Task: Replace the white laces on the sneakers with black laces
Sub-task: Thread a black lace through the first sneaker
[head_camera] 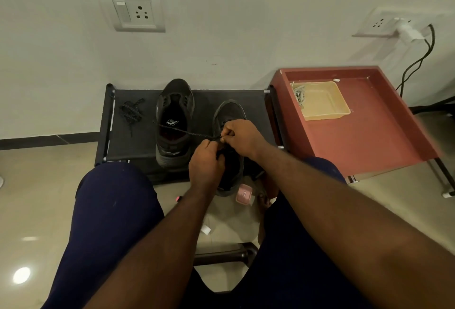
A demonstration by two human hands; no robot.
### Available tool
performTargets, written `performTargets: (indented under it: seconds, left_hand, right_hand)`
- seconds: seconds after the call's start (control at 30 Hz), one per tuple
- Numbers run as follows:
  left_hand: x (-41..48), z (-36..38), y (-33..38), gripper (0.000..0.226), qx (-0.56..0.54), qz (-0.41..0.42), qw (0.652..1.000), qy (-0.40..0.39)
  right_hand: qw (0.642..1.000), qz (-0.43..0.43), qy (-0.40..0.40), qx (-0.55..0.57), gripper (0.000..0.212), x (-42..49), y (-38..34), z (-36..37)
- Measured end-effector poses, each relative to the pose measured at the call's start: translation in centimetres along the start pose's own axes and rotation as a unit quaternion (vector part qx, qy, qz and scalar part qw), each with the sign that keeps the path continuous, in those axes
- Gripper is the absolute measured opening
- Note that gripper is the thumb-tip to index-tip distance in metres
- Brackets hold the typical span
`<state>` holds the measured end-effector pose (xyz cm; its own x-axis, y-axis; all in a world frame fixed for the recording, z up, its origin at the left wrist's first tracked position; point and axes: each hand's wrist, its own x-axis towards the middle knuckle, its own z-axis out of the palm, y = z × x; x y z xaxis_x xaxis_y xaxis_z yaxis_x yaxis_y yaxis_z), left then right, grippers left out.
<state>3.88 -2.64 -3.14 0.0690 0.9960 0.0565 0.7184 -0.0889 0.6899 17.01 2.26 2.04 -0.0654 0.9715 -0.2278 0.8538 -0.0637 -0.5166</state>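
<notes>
Two black sneakers stand on a low black rack (128, 146). The left sneaker (175, 116) has no lace in it. My hands cover much of the right sneaker (230, 111). My right hand (242, 137) pinches a black lace (184, 131) that runs taut to the left across the other shoe. My left hand (205, 164) grips the right sneaker's tongue area, fingers curled. A second black lace (131, 111) lies bunched on the rack's left side. Pale laces (299, 94) lie in a cream tray (327, 114).
A reddish side table (369, 131) stands to the right and carries the tray. My knees in dark trousers flank the hands. A pink small case (243, 193) lies on the tiled floor by the rack. Wall sockets and a black cable (416, 62) are behind.
</notes>
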Motion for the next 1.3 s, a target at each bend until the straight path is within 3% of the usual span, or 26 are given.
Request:
performTargets:
  seconds: [0.37,0.67,0.9,1.1,1.3]
  left_hand:
    - [-0.1,-0.1,0.0,0.004,-0.010,-0.009,1.000,-0.007]
    - [0.0,0.0,0.1,0.008,0.002,-0.005,1.000,-0.001]
    - [0.4,0.0,0.0,0.007,-0.015,-0.014,1.000,0.006]
    - [0.2,0.1,-0.1,0.004,-0.002,0.001,1.000,0.007]
    - [-0.1,0.0,0.1,0.005,0.023,0.007,1.000,0.015]
  right_hand:
    - [0.994,0.051,-0.028,0.091,0.005,0.8,0.7,-0.7]
    - [1.000,0.000,-0.002,0.003,0.005,0.8,0.2,0.1]
    - [0.994,-0.041,-0.037,-0.092,0.005,1.0,-1.0,-0.4]
    - [0.998,-0.023,-0.019,-0.051,0.005,0.7,-0.5,0.2]
    - [0.995,-0.028,-0.035,-0.089,0.010,0.8,-0.2,-0.3]
